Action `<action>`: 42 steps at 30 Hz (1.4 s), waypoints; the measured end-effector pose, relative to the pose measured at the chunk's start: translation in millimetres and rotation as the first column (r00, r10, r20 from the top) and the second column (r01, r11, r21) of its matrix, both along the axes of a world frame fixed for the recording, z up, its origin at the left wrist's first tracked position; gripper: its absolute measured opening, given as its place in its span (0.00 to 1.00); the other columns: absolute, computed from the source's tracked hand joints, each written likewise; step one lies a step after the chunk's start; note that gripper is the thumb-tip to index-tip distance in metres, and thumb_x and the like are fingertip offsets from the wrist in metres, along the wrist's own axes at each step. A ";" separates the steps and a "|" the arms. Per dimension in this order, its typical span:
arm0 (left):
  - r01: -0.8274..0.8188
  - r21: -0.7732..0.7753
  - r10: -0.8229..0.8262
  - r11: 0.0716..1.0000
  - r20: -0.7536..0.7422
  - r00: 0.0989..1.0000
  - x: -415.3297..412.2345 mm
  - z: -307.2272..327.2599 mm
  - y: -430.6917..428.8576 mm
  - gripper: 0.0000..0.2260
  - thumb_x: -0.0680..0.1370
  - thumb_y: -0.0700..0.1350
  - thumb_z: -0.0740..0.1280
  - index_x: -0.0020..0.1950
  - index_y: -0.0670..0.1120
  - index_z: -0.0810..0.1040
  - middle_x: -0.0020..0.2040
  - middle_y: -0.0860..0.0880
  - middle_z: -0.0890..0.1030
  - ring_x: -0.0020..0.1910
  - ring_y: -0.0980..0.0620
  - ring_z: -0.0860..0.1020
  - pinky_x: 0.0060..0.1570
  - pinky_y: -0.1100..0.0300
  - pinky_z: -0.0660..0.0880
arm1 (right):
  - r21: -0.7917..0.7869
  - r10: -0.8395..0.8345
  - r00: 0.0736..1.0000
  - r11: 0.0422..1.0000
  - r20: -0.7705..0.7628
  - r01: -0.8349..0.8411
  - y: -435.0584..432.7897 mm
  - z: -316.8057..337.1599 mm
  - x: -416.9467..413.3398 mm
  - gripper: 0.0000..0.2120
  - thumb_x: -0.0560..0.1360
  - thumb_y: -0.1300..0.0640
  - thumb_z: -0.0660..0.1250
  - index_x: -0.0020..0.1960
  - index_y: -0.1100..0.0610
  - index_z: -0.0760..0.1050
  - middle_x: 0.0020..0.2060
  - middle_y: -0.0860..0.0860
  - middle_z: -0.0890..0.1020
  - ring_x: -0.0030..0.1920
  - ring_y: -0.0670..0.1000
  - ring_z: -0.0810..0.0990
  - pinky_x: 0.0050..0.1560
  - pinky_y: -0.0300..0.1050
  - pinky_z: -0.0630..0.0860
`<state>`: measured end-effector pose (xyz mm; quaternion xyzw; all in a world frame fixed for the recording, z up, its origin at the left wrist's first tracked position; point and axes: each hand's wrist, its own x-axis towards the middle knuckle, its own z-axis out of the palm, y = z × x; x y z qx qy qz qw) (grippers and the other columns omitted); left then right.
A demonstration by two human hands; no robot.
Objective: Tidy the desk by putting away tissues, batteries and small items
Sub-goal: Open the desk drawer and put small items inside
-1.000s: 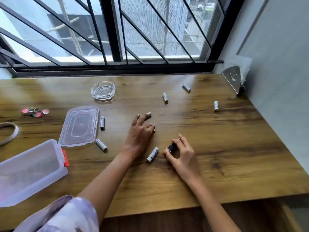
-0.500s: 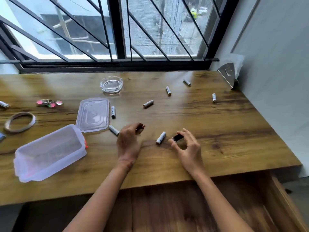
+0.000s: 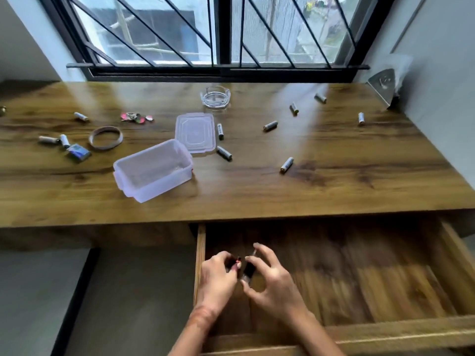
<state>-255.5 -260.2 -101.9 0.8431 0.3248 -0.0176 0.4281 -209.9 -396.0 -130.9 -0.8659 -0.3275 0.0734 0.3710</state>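
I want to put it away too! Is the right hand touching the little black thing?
Touching. The head view shows the right hand pinching the little black thing between thumb and fingers.

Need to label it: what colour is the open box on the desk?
Translucent, faintly lilac box; head view shows it.

Both forearms are angling inward from below, the hands almost meeting. The left hand (image 3: 218,277) is lying back-up, fingers curling round a small dark item (image 3: 232,264) — blurred. The right hand (image 3: 279,286) is pinching a battery (image 3: 248,271) between thumb and forefinger, other fingers spreading loosely.
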 end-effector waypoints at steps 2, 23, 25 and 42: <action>0.018 0.008 -0.018 1.000 -0.091 0.996 -1.5 -5.3 -5.3 0.09 0.76 0.44 0.65 0.53 0.43 0.79 0.50 0.44 0.82 0.51 0.47 0.80 0.46 0.59 0.74 | -0.097 0.028 0.998 0.995 -0.051 -0.033 -2.2 -3.4 -2.9 0.20 0.67 0.47 0.66 0.57 0.51 0.74 0.65 0.52 0.70 0.60 0.48 0.76 0.58 0.32 0.71; 0.042 0.017 -0.039 0.999 -0.164 0.986 -21.4 -41.4 -20.5 0.07 0.75 0.41 0.66 0.51 0.41 0.78 0.52 0.43 0.81 0.53 0.46 0.78 0.44 0.63 0.70 | -0.424 0.100 0.974 0.888 -0.206 -0.181 -11.2 -5.1 -0.2 0.35 0.71 0.55 0.68 0.74 0.52 0.55 0.73 0.53 0.61 0.74 0.49 0.55 0.70 0.36 0.51; 0.142 0.134 -0.136 0.981 -0.054 0.989 -27.6 -34.5 -21.6 0.08 0.75 0.40 0.64 0.53 0.42 0.77 0.53 0.45 0.80 0.54 0.48 0.78 0.49 0.63 0.70 | -0.401 0.100 0.983 0.903 -0.152 -0.154 -12.5 -4.9 -1.1 0.37 0.70 0.54 0.70 0.74 0.53 0.55 0.73 0.52 0.61 0.74 0.48 0.54 0.71 0.37 0.50; 0.331 0.625 -0.444 0.707 0.029 0.895 -84.1 -25.1 -31.0 0.24 0.77 0.58 0.54 0.65 0.44 0.72 0.69 0.45 0.71 0.73 0.42 0.59 0.69 0.45 0.58 | -0.399 0.057 0.960 0.915 0.275 0.060 -64.7 18.8 -58.5 0.35 0.74 0.31 0.51 0.67 0.58 0.69 0.69 0.52 0.68 0.73 0.50 0.59 0.71 0.48 0.53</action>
